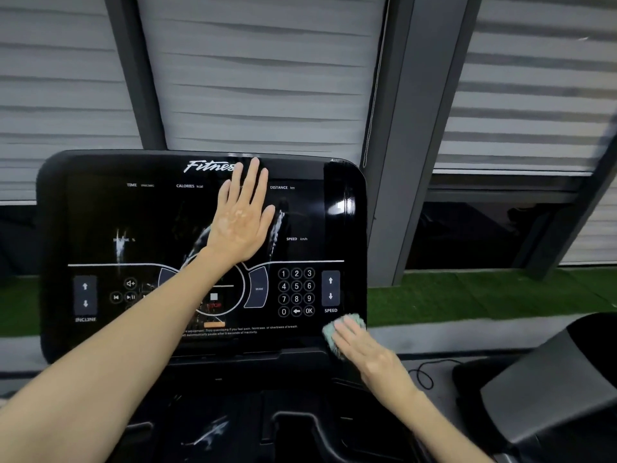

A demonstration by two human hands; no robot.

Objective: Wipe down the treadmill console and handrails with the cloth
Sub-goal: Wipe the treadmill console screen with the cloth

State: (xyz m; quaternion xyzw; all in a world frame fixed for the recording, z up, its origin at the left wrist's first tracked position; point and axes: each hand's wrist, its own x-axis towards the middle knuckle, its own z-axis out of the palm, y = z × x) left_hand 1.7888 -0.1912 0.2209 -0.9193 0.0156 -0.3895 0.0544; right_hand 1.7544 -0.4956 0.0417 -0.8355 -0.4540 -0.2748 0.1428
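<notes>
We judge the cloth (354, 321) soft and light, best pinned flat under the right hand (365, 350), fingers straight, at the near right corner of the console (150, 212); left hand (242, 213) splayed flat.

Gym or home fitness room.
Treadmill console (110, 208) marked "Fitness", with speed and incline keys; window blinds (260, 78) behind; green turf (484, 295) strip beyond.
</notes>
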